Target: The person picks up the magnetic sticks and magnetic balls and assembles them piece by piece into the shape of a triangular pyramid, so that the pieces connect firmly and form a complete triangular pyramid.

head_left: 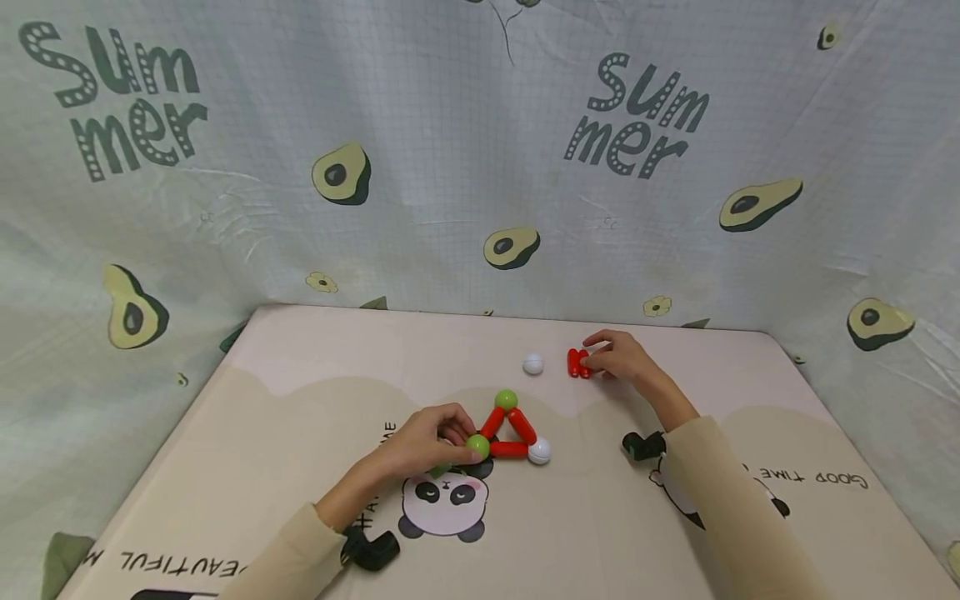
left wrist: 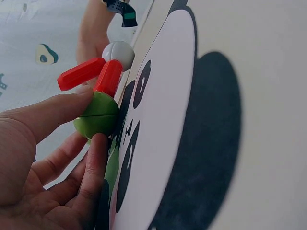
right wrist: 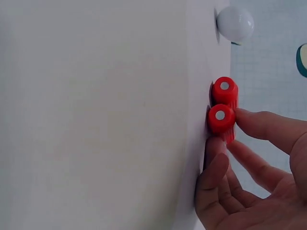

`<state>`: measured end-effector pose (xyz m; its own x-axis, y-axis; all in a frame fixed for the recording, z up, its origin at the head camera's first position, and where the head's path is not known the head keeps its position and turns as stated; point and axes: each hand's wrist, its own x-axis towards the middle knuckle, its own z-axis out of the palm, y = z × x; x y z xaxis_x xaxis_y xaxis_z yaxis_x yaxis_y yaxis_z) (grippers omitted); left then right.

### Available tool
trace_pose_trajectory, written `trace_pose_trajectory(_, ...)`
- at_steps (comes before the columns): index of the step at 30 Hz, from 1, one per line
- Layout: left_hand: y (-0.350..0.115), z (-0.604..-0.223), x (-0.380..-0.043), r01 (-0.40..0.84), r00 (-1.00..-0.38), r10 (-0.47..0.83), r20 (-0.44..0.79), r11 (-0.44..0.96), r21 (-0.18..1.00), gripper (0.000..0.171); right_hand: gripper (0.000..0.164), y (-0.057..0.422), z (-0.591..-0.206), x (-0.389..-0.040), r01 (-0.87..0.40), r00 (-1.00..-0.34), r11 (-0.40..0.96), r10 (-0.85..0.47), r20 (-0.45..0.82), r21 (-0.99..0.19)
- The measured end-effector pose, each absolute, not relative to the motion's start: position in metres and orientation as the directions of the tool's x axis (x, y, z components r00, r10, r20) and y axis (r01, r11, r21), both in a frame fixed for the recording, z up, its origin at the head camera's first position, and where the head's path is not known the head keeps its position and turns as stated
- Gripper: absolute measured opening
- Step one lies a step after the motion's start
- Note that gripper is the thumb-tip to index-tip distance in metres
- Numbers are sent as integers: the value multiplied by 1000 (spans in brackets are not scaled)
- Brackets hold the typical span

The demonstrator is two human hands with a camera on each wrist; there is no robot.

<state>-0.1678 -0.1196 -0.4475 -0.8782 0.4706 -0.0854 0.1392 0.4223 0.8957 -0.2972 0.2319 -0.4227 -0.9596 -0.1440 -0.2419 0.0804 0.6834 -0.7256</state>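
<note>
My left hand (head_left: 429, 437) pinches a green ball (left wrist: 97, 116) between thumb and fingers. That ball is the left corner of a triangle of red magnetic sticks (head_left: 509, 450), which has another green ball (head_left: 506, 401) at its far corner and a white ball (head_left: 539, 451) at its right one. Farther back, two more red sticks lie side by side, and my right hand (head_left: 618, 357) has its thumb and fingers around the nearer stick (right wrist: 220, 119). The other stick (right wrist: 224, 89) lies right against it. Silver discs show in the ends of both.
A loose white ball (head_left: 533, 364) sits left of the two sticks, near the back of the table (head_left: 315, 467). Behind the table hangs a printed curtain (head_left: 420, 208). Black straps (head_left: 371, 550) show at both wrists.
</note>
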Motion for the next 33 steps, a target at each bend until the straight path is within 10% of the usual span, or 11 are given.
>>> trace_pose_trajectory(33, -120, -447, -167, 161, -874, 480, -69, 421, 893, 27, 44, 236, -414, -286, 135, -948, 775, -79, -307, -617)
